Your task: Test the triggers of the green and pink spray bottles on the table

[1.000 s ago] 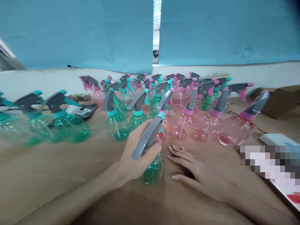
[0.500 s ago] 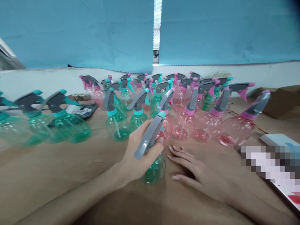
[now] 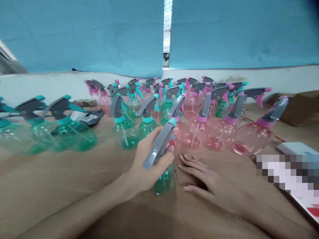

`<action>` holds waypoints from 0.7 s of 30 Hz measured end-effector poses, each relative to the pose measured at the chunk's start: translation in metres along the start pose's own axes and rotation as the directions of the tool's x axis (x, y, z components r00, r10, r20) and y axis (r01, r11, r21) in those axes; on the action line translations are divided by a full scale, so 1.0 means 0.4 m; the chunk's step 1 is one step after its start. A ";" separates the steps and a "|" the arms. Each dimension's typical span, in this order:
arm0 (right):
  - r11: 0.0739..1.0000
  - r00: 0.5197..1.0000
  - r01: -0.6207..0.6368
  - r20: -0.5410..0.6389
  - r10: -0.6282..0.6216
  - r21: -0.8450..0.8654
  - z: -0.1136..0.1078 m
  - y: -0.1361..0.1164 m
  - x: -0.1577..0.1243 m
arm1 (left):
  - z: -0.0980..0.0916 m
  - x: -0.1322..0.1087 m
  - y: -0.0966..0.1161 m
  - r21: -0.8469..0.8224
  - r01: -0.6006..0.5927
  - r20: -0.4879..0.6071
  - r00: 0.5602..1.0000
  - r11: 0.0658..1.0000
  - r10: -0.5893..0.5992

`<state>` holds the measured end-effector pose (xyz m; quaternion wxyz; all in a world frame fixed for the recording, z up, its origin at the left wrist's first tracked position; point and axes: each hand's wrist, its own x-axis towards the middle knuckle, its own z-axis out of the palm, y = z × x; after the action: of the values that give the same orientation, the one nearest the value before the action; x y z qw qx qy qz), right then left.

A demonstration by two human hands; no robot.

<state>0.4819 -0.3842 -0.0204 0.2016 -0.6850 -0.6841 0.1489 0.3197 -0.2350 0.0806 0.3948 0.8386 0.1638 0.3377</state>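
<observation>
My left hand [image 3: 147, 162] is wrapped round the neck of a green spray bottle [image 3: 164, 182] with a grey and teal trigger head. The bottle stands on the brown table [image 3: 99, 186], and the hand hides its collar and trigger. To the right, my right hand [image 3: 204, 179] rests on the tabletop with its fingers spread, holding nothing. Just beyond the hands is a row of spray bottles: a clear green bottle [image 3: 124, 132] with a teal collar to the left, and a pink bottle [image 3: 194, 132] with a pink collar to the right.
More pink and green spray bottles crowd the back. At the left stand several green ones, such as this green bottle [image 3: 76, 136], near a dark packet [image 3: 92, 118]. A cardboard box [image 3: 296, 108] and a white box [image 3: 299, 149] are at the right. Blue curtains [image 3: 82, 36] hang behind.
</observation>
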 end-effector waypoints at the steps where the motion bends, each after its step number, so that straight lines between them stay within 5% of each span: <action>1: 1.000 1.000 -0.001 0.005 0.001 -0.006 0.000 0.000 0.000 | 0.001 -0.001 -0.001 -0.001 -0.001 0.000 1.000 1.000 0.001; 21: 0.999 0.999 0.022 -0.041 -0.020 0.045 0.003 0.003 -0.003 | 0.002 -0.001 -0.007 0.029 -0.021 -0.014 1.000 0.999 0.021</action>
<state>0.4824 -0.3851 -0.0222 0.2324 -0.6759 -0.6834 0.1484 0.3197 -0.2338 0.0778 0.3780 0.8435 0.1626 0.3452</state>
